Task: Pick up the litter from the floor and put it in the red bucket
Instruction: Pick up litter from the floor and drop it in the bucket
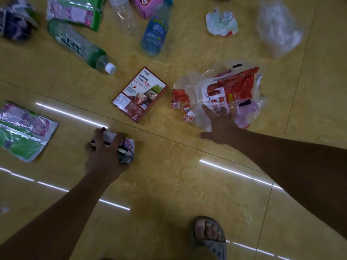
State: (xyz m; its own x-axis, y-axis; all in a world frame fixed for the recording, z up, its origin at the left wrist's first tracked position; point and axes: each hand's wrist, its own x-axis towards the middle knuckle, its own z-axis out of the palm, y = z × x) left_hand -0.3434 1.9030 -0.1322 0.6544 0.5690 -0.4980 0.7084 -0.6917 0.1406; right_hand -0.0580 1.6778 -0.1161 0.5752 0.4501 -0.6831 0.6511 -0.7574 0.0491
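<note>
While reaching down to the yellow tiled floor [169, 184], grips a crumpled purple-and-white wrapper [126, 149] in the left hand [104, 154], fingers curled over its top, down at floor level, near and left of centre. Spreads the right hand [219, 126] wide, fingers fanned apart, over the near edge of a clear bag printed in red [231, 87], right of centre; cannot tell whether pressing it or only hovering above.

Between the two hands and a little farther off: a flat brown carton [139, 94], face up. At the near left edge, a green-and-pink pouch [22, 132]. Farther left, a green bottle with a white cap [78, 45] on its side, a second green-and-pink pouch [75, 12] beyond it, and a purple crumpled bundle [15, 19] in the far corner. Far centre, a blue-labelled bottle [156, 32], a clear bottle [122, 14] and a pink box [146, 4], close together. Far right, a white crumpled wrapper [221, 22] and a blurred clear plastic bag [277, 29]. Nearest, a foot in a grey sandal [208, 235].
</note>
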